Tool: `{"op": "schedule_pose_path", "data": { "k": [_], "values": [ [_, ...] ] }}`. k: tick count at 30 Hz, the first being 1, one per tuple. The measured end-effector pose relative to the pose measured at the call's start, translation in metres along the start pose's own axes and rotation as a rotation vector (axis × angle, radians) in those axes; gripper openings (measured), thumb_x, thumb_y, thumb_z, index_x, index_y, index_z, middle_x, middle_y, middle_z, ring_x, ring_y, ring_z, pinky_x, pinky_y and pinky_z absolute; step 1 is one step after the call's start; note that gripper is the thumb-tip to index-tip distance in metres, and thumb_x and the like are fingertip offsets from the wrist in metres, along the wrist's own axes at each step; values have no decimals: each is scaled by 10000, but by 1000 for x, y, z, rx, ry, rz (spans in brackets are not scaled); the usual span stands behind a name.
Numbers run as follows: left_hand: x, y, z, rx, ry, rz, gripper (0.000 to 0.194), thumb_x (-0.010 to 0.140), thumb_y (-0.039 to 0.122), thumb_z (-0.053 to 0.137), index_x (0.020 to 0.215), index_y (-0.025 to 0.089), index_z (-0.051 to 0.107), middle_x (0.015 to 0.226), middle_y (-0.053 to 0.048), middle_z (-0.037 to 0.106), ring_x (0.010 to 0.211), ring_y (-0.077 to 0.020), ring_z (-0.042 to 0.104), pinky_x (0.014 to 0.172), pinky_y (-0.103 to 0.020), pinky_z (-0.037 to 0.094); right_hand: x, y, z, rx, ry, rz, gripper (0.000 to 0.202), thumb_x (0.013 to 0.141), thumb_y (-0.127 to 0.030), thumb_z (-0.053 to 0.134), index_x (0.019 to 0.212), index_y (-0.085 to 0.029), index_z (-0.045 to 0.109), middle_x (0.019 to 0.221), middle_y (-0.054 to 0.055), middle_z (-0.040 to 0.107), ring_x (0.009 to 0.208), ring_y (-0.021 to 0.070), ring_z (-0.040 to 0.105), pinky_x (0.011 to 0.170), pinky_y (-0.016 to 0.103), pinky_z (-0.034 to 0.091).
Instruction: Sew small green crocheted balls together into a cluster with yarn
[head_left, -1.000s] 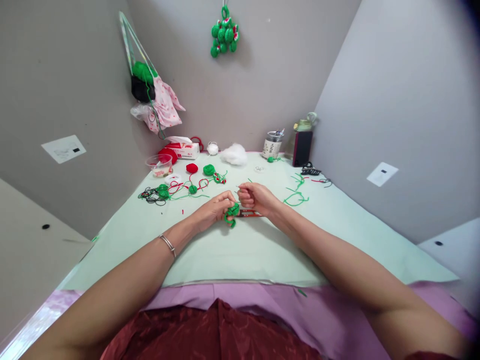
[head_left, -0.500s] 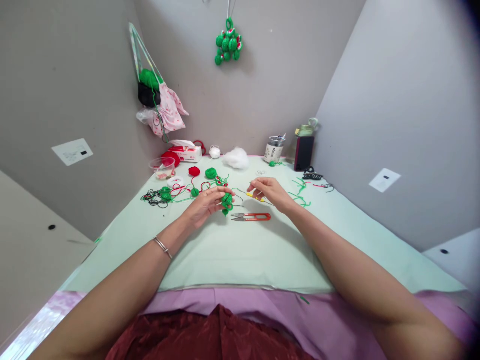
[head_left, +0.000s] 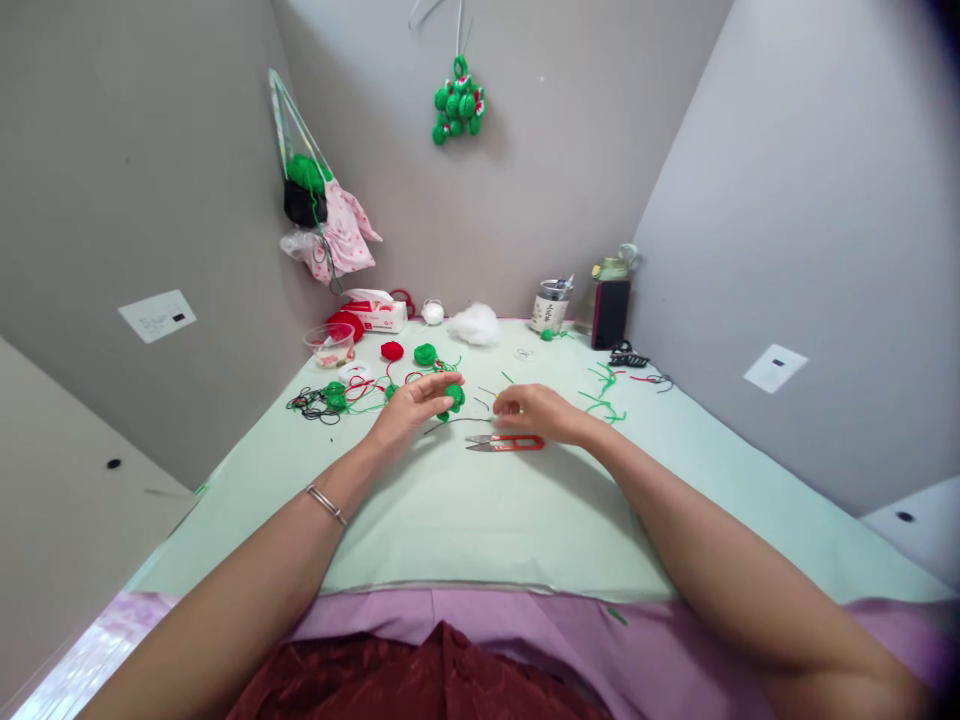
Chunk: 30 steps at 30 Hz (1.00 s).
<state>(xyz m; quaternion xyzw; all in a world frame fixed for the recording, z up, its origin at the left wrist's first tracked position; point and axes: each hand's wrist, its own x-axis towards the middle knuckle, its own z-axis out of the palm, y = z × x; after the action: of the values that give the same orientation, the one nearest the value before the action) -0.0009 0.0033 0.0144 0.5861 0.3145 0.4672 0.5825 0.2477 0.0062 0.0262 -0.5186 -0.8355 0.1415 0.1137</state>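
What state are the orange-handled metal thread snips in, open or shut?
Open: the orange-handled metal thread snips lie with their two pointed blade tips apart.

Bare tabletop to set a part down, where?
Bare: front of the table, between orange snips and near edge; its right, between right forearm and right edge, nearer than green yarn scraps.
Crowded: back left, with plastic tub, black cord, red yarn ball; middle, with left hand, green crochet piece, right hand.

textured green yarn piece, metal-bladed snips, fluffy white stuffing, clear plastic tub, shiny metal bracelet
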Motion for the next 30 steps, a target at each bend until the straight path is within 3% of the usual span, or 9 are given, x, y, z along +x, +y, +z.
{"op": "schedule_pose_path", "data": {
  "k": [2, 4, 9, 13, 17, 22, 27, 30],
  "values": [
    [2, -2, -2, 34, 11, 61, 457, 696, 269, 796, 1136, 186, 703, 1290, -115, 653, 1251, -244, 541, 967, -317, 441, -6, -10, -3, 70, -154, -65, 239, 739, -324, 750, 951, -224, 702, 911, 34, 696, 787, 186, 610, 668, 259, 406],
    [4, -3, -3, 62, 21, 92, 479, 679, 250, 800, 1142, 185, 698, 1289, -117, 653, 1262, -258, 535, 990, -343, 440, -10, -16, -6, 101, -194, -85, 249, 706, -279, 759, 941, -222, 701, 889, 25, 687, 756, 172, 592, 638, 249, 396],
    [3, -2, -3, 135, 46, 102, 524, 686, 229, 781, 1199, 193, 679, 1320, -119, 632, 1215, -258, 555, 962, -353, 468, -12, -11, -17, 394, -328, -124, 174, 799, -335, 677, 851, -168, 680, 781, 22, 673, 668, 136, 556, 613, 243, 406],
    [1, -4, -2, 165, 45, 119, 528, 701, 219, 768, 1221, 212, 676, 1330, -106, 625, 1193, -246, 555, 949, -338, 477, -13, -10, -28, 709, -221, -165, 336, 888, -482, 574, 914, -155, 649, 713, 5, 600, 613, 118, 515, 588, 246, 416],
    [-1, -6, 2, 184, 13, 134, 501, 728, 219, 746, 1224, 231, 679, 1361, -91, 605, 1182, -233, 555, 936, -324, 487, -12, -19, -22, 770, -85, -77, 455, 925, -529, 496, 1109, -138, 639, 628, -42, 448, 520, 92, 376, 483, 227, 285],
    [-3, -9, 7, 228, -3, 159, 495, 744, 218, 724, 1236, 233, 676, 1369, -97, 594, 1168, -246, 565, 934, -355, 495, -10, -26, -9, 671, -60, -104, 555, 950, -599, 408, 1018, -104, 650, 634, -37, 411, 543, 87, 319, 518, 243, 262],
    [-4, -12, 9, 252, -59, 173, 509, 754, 211, 713, 1260, 240, 667, 1342, -96, 604, 1125, -251, 598, 932, -381, 504, -10, -33, -8, 545, -54, -184, 500, 936, -591, 441, 777, -137, 579, 646, -30, 401, 588, 94, 331, 558, 254, 272],
    [-4, -15, 9, 264, -68, 198, 496, 756, 196, 710, 1247, 258, 679, 1348, -79, 602, 1124, -242, 594, 948, -379, 503, -9, -36, -5, 530, -27, -173, 476, 922, -577, 464, 746, -145, 564, 648, -31, 380, 604, 99, 326, 563, 256, 259]
  ]
}}
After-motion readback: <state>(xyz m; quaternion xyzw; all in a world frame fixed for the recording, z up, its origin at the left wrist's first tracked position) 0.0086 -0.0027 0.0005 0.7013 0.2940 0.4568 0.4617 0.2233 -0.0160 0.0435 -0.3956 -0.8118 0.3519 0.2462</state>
